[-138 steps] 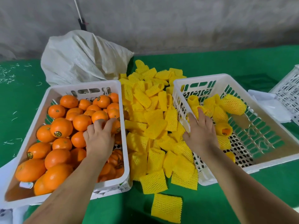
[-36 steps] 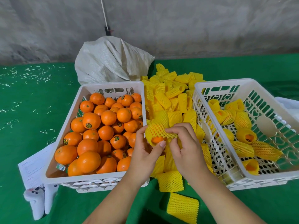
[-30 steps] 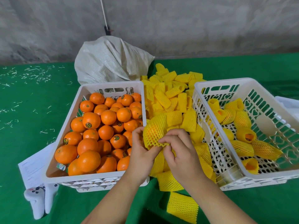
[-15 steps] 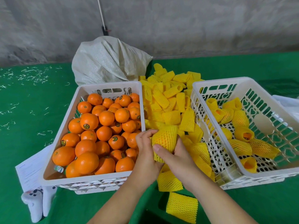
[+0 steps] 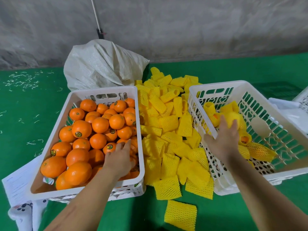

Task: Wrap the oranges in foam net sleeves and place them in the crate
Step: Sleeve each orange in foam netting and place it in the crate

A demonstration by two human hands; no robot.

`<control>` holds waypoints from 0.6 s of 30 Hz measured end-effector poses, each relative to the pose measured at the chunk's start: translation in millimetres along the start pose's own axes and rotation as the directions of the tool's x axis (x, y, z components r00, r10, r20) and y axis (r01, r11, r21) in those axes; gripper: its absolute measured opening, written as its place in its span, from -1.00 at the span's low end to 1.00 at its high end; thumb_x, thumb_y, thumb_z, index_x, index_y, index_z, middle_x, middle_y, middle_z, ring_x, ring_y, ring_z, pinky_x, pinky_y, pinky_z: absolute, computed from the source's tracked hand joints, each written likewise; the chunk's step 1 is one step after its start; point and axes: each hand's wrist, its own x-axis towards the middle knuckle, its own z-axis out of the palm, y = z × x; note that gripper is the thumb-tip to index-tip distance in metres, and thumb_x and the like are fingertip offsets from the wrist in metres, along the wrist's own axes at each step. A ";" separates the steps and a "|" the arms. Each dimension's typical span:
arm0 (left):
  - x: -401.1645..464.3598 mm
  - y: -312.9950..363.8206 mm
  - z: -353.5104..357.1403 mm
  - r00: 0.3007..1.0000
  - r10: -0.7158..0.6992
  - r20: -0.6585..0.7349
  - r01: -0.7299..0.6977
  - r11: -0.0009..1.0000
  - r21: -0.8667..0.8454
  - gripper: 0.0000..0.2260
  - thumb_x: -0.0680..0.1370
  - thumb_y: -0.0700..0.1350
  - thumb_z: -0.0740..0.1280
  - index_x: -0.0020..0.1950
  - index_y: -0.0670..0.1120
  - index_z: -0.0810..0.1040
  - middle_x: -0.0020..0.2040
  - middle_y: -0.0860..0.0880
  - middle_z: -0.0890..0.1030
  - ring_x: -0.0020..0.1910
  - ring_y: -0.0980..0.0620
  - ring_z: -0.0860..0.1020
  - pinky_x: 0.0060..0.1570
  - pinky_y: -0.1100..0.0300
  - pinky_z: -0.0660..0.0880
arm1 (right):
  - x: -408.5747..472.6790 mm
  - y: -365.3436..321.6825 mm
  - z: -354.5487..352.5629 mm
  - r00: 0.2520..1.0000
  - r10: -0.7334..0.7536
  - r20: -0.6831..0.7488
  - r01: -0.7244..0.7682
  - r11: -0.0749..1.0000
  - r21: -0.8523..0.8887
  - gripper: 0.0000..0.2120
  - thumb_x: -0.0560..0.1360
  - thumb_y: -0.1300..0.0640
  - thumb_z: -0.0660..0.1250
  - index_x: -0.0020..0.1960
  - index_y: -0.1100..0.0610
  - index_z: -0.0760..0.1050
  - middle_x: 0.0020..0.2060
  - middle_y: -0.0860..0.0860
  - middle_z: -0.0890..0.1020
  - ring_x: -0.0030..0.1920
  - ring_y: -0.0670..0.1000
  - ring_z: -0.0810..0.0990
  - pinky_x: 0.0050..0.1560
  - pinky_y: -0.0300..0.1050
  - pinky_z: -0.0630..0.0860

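Both hands were together a moment ago, pulling a yellow net over one orange above the pile; now they have moved apart. The right hand [image 5: 224, 135] has gone over the rim of the right crate [image 5: 216, 84], and its fingers curl round the wrapped orange [image 5: 233, 118], holding it just above the other wrapped ones. This wrapped orange looks like a yellow ball, a bit blurry, with the orange peel hidden inside the net. The left hand [image 5: 119, 157] has gone into the left crate [image 5: 103, 90]. Its fingers are spread and rest on the bare oranges [image 5: 100, 125] near the right wall of that crate; it does not grip any of them.

Two white crates sit side by side on the green surface [image 5: 30, 114]. The left one is full of bare oranges, about thirty that show, bright and shiny, some with small round stickers. The right one has about eight wrapped oranges at its near and left part, and two of them show orange peel through the open end of the net. Between the crates lies a big pile of empty foam net sleeves [image 5: 166, 124], too many to count, flat and yellow. One sleeve [image 5: 180, 215] lies alone, nearest the person. Behind the left crate sits one white sack [image 5: 103, 64].
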 end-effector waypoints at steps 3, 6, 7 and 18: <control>3.7 0.8 0.9 0.999 -0.036 0.016 0.037 0.997 -0.064 -0.17 0.64 0.08 0.35 0.71 0.05 -0.15 0.59 -0.13 0.09 0.50 -0.25 0.32 0.49 -0.21 0.34 | -28.4 -12.1 33.5 0.907 -0.407 0.112 0.421 0.892 -0.167 -0.56 0.54 -0.10 0.43 0.40 -0.15 0.48 0.63 0.13 0.11 0.57 0.29 0.09 0.47 0.31 0.18; 4.5 -0.5 -2.7 0.998 -0.055 -0.012 0.053 0.987 -0.149 -0.23 0.58 0.06 0.45 0.63 0.08 0.05 0.51 -0.13 0.17 0.40 -0.26 0.40 0.41 -0.21 0.43 | -51.9 -32.0 69.0 0.777 -0.323 0.540 0.408 0.912 -0.042 -0.81 0.59 -0.18 0.33 0.18 -0.26 0.56 0.66 -0.03 -0.04 0.60 0.07 -0.15 0.52 0.16 -0.07; 3.7 0.1 -3.0 0.998 -0.049 -0.032 0.041 0.977 -0.210 -0.29 0.56 0.01 0.48 0.57 0.09 0.12 0.49 -0.12 0.22 0.36 -0.25 0.43 0.35 -0.21 0.47 | -56.6 -36.0 78.5 0.709 -0.243 0.662 0.405 0.909 -0.100 -0.78 0.59 -0.20 0.31 0.22 -0.25 0.56 0.67 -0.01 -0.08 0.61 0.09 -0.19 0.53 0.17 -0.09; -8.1 -2.2 -4.1 0.957 -0.048 -0.286 -0.061 0.931 -0.361 -0.34 0.53 0.05 0.55 0.51 0.07 0.27 0.39 -0.08 0.35 0.24 -0.18 0.55 0.12 -0.08 0.62 | -64.3 -59.1 66.9 0.894 -0.241 0.377 0.151 0.956 0.254 -0.78 0.68 0.06 0.26 0.27 -0.07 0.59 0.30 -0.14 0.54 0.39 0.08 0.40 0.31 -0.02 0.34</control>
